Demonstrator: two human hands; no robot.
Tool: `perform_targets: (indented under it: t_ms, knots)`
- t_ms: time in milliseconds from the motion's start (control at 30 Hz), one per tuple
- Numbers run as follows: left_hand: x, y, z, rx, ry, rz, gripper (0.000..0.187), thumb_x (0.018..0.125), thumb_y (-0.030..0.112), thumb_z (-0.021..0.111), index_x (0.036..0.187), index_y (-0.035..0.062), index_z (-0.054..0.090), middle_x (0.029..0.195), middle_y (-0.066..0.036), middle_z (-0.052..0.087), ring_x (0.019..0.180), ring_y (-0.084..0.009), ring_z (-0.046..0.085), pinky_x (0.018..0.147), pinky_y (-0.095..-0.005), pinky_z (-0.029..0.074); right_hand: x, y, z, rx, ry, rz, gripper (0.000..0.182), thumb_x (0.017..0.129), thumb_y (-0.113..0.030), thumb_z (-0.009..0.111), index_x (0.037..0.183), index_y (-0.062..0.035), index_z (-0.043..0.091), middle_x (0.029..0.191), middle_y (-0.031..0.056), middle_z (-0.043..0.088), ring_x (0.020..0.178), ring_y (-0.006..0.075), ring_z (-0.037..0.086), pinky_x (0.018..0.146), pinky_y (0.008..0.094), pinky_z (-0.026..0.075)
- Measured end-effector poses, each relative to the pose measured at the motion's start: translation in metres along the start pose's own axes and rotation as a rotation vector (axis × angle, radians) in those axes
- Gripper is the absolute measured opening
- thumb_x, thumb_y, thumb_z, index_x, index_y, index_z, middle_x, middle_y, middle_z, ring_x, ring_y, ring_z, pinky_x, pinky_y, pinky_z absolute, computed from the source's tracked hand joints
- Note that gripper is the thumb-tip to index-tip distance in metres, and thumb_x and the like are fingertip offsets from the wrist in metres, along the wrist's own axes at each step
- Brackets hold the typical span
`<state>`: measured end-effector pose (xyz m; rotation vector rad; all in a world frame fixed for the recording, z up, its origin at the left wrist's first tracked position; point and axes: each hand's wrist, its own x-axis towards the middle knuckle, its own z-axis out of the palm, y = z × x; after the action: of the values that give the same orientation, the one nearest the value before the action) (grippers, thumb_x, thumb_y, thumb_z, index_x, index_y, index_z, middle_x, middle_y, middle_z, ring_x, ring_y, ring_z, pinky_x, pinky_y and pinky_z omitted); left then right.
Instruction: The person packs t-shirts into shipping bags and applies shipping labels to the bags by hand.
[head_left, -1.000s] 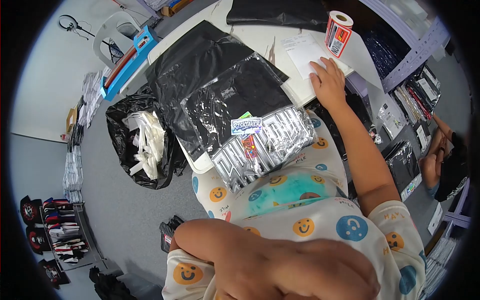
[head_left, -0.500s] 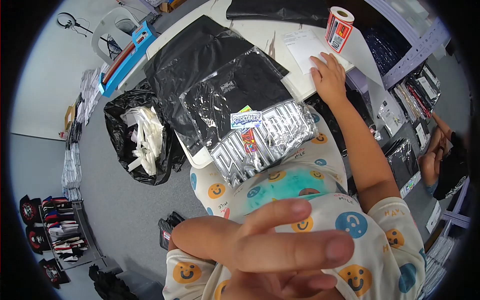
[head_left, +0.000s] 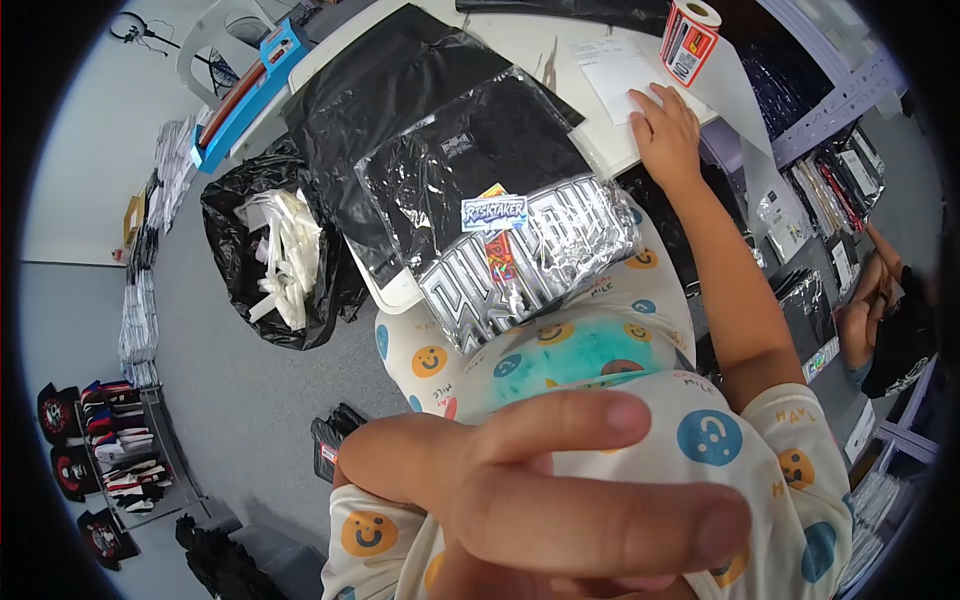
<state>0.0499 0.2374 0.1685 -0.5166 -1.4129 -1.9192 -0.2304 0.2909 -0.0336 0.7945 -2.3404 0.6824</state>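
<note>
My left hand is raised close to the camera over my lap, its fingers stretched out and apart with nothing in them. My right hand lies on the right edge of the table, fingers spread, beside a white paper slip; the fingertips are at the slip's lower edge. A folded black T-shirt with a big silver print sits in clear plastic at the table's near edge. On it lie a "RISKTAKER" sticker and a small red sticker. Black plastic bags are spread beneath it.
A roll of red-and-white labels stands at the back right. Left of the table is a black bin bag with white scraps. A blue box sits at the table's left edge. At far right another person is near packed garments.
My left hand has shifted slightly right and nearer the camera. My right hand stays beside the slip. The view has tilted a little, so the table sits higher.
</note>
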Motion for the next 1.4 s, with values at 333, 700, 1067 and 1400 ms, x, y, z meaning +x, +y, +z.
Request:
perform_targets:
  t_ms: [333, 700, 1067, 1400]
  knots:
    - [-0.005, 0.003, -0.005, -0.317, -0.044, -0.084, 0.011, 0.079, 0.015, 0.063, 0.086, 0.0083, 0.058, 0.080, -0.010, 0.055, 0.071, -0.0158, 0.051, 0.066, -0.0291, 0.036, 0.000, 0.000, 0.002, 0.010, 0.027, -0.003, 0.029, 0.078, -0.024, 0.054, 0.105, -0.0163, 0.061, 0.116, 0.0102, 0.051, 0.115, 0.0295, 0.042, 0.097, 0.0441, 0.028]
    - [-0.003, 0.009, 0.001, -0.407, 0.026, -0.187, 0.016, 0.079, 0.018, 0.064, 0.076, 0.0022, 0.061, 0.074, -0.010, 0.054, 0.060, -0.0121, 0.050, 0.053, -0.0228, 0.037, 0.000, -0.001, 0.001, 0.026, 0.032, 0.006, 0.029, 0.077, -0.022, 0.054, 0.104, -0.0161, 0.061, 0.116, 0.0102, 0.052, 0.114, 0.0296, 0.043, 0.096, 0.0442, 0.028]
    - [0.009, 0.004, 0.046, -0.437, 0.285, -0.153, 0.029, 0.081, 0.012, 0.060, 0.055, 0.0003, 0.055, 0.059, -0.008, 0.049, 0.043, -0.0053, 0.040, 0.035, -0.0160, 0.026, -0.001, 0.001, 0.004, 0.027, 0.041, 0.000, 0.028, 0.077, -0.022, 0.055, 0.104, -0.0170, 0.062, 0.116, 0.0092, 0.052, 0.114, 0.0287, 0.043, 0.097, 0.0434, 0.028]
    - [0.008, -0.005, 0.065, 0.445, 0.262, -0.203, 0.024, 0.072, -0.007, 0.047, 0.056, 0.0079, 0.040, 0.052, -0.003, 0.040, 0.039, -0.0085, 0.026, 0.044, -0.0225, 0.024, -0.037, -0.006, -0.009, 0.434, 0.222, -0.010, 0.032, 0.074, -0.012, 0.059, 0.107, -0.0127, 0.058, 0.117, 0.0126, 0.046, 0.115, 0.0321, 0.039, 0.096, 0.0416, 0.030]
